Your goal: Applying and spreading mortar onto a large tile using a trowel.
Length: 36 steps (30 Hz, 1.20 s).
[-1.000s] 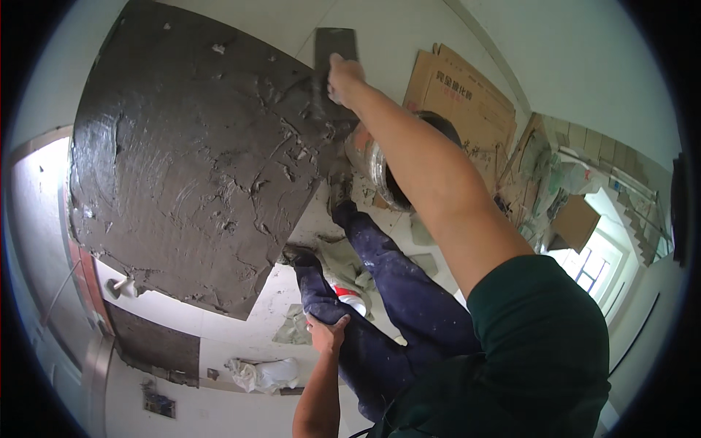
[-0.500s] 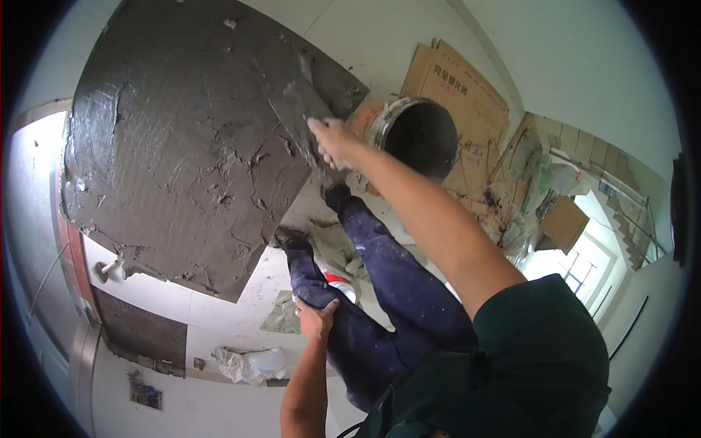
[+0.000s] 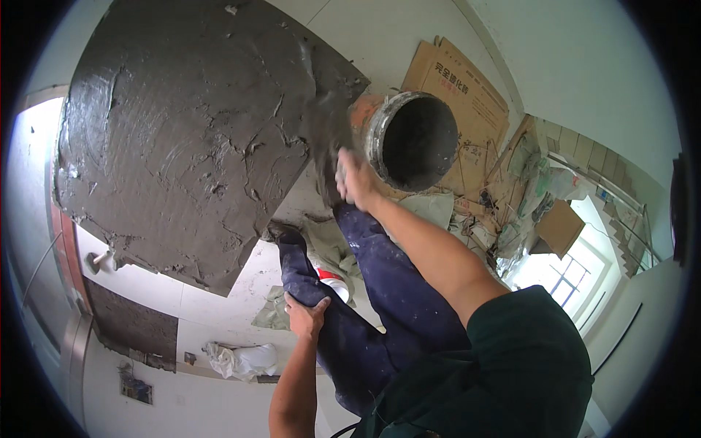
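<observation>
A large tile [image 3: 182,146] coated in wet grey mortar fills the upper left. At its right edge, my right hand [image 3: 355,179] is closed round the handle of a trowel [image 3: 328,135]. The trowel's blade is smeared with mortar and blurred by motion, so its outline is hard to make out against the tile. Just right of that hand, a mortar-crusted bucket [image 3: 376,142] lies tilted, its dark mouth toward me. My left hand [image 3: 305,315] rests on my left knee, fingers spread over the dark blue trousers [image 3: 380,292], holding nothing.
Flattened cardboard [image 3: 467,95] lies behind the bucket. A white and red container [image 3: 336,286] stands between my legs. A mallet [image 3: 97,260] lies beyond the tile's lower left edge. White plastic bags [image 3: 241,360] sit below, and debris and plastic sheeting [image 3: 522,197] are heaped at the right.
My right hand and the trowel have moved right and toward me, from over the tile to its right edge. My left hand stays on the knee. The view has shifted slightly.
</observation>
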Available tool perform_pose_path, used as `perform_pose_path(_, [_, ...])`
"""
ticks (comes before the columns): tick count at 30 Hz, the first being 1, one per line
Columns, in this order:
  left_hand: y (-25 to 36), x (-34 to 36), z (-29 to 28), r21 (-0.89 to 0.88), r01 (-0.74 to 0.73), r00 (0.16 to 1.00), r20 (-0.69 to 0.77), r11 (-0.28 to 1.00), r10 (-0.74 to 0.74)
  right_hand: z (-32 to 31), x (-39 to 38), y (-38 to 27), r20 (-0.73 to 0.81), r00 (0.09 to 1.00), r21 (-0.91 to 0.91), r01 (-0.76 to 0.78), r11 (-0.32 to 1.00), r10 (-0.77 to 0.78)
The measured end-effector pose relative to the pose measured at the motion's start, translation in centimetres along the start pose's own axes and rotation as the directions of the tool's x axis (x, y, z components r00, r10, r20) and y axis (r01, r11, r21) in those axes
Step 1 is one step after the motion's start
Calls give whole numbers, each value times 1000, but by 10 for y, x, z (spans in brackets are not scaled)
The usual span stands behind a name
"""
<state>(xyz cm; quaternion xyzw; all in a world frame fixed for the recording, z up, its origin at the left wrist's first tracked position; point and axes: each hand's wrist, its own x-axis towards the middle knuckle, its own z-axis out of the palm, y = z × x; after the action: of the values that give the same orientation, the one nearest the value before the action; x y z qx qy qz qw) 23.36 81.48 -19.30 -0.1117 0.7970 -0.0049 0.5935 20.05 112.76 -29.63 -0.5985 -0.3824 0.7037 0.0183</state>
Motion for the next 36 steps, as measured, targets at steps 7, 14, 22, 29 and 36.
perform_pose_path(7, [2,-4,6,-13,32,999,19,999,-32,71,56,-1,111,991,48,-80,996,75])
perform_pose_path(14, [-13,-2,0,-66,-28,997,65,997,32,159,35,54,544,796,-429,-7,903,265])
perform_pose_path(22, [-58,0,-6,-136,-1,997,70,991,11,242,9,43,353,932,-213,-8,977,85])
perform_pose_path(29, [-71,4,-18,-208,-16,995,93,978,36,333,20,54,573,793,-715,359,600,208])
perform_pose_path(36, [-89,17,-26,-214,-10,993,110,977,34,263,-40,105,630,570,-669,743,-5,527])
